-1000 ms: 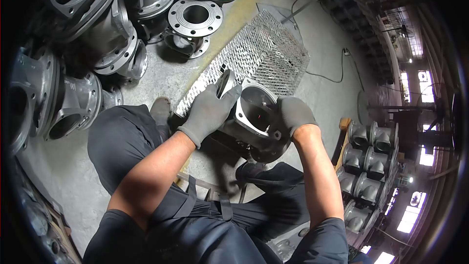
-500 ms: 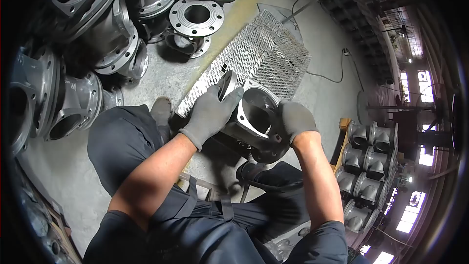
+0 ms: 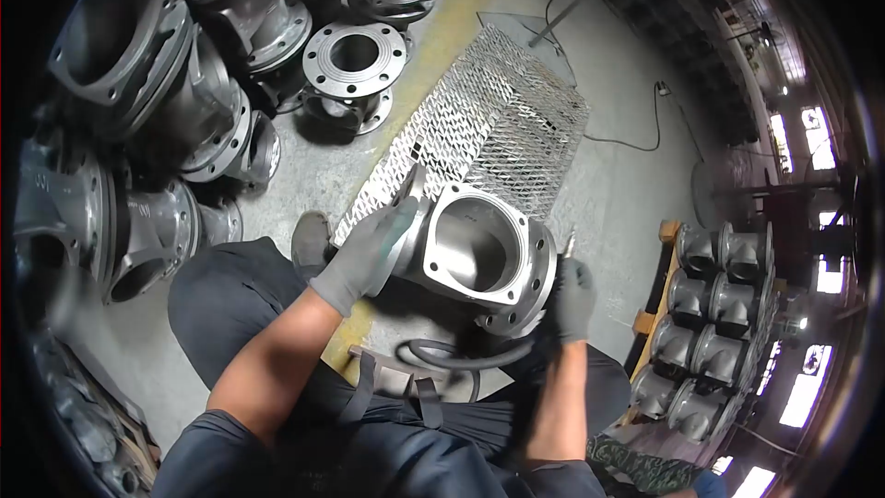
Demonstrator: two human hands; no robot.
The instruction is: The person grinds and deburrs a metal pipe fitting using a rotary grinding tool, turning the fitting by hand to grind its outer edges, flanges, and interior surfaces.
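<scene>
A cast metal valve body (image 3: 419, 258) rests across the front of the mesh-topped stand, its square bolt-holed opening facing up. My left hand (image 3: 373, 254), in a grey glove, grips the flange at its left end. Off the right end of the casting, my gloved right hand (image 3: 575, 300) is closed round what looks like an air die grinder (image 3: 570, 244), whose thin tip points up and away. A black hose (image 3: 461, 360) loops below the casting toward that hand. The lower part of the tool is hidden by the glove.
The expanded-metal mesh stand (image 3: 535, 129) extends ahead over the concrete floor. Several flanged castings (image 3: 355, 69) are stacked at left and far left. A wooden pallet (image 3: 645, 321) with rows of similar castings stands at right. A thin cable (image 3: 627, 141) lies on the floor.
My right hand has left the casting's right flange and now holds the tool. The casting has turned, showing more of its bright bore. My left hand has moved slightly left and down.
</scene>
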